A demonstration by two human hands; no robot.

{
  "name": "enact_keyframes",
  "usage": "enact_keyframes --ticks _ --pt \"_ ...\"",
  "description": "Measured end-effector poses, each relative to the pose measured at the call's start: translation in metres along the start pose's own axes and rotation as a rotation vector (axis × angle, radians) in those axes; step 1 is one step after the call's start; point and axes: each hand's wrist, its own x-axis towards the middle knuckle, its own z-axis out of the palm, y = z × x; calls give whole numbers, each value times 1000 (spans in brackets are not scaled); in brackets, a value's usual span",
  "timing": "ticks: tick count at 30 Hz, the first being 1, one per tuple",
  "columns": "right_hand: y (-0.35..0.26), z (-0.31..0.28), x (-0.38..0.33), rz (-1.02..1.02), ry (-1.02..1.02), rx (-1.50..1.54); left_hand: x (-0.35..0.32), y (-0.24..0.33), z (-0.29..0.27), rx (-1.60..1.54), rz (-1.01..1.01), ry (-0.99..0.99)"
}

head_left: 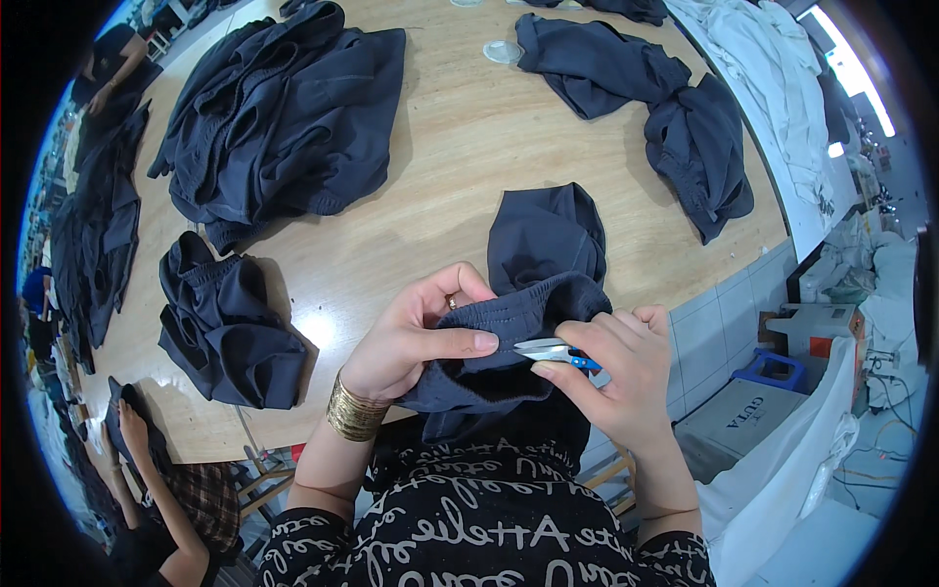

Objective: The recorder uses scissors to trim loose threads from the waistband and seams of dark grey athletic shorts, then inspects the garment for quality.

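Note:
Dark navy trousers (548,240) with a gathered elastic waistband lie partly on the table's near edge and hang toward my body. My left hand (430,318) pinches the waistband between thumb and fingers. In my right hand (621,367) is a small pair of thread snips (548,349) with silver blades and a blue handle. The blade tips point left and lie at the waistband, close to my left thumb. Part of the snips' handle is hidden by my right fingers.
A big heap of dark garments (293,117) covers the table's far left, with a smaller bundle (225,323) nearer. More dark garments (626,73) lie far right. Co-workers' arms (147,440) show at left. A blue stool (771,370) and grey box (729,416) stand right.

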Motion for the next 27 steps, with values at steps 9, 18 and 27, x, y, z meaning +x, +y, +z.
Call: enact_keyframes --ticks 9,18,27 --pt "1 -1 -1 74 34 79 1 -2 -6 -9 42 -92" --pt "12 1 -9 172 145 162 4 -1 -3 75 -1 46" --pt "7 3 -7 442 226 436 5 -6 -15 5 9 -54"
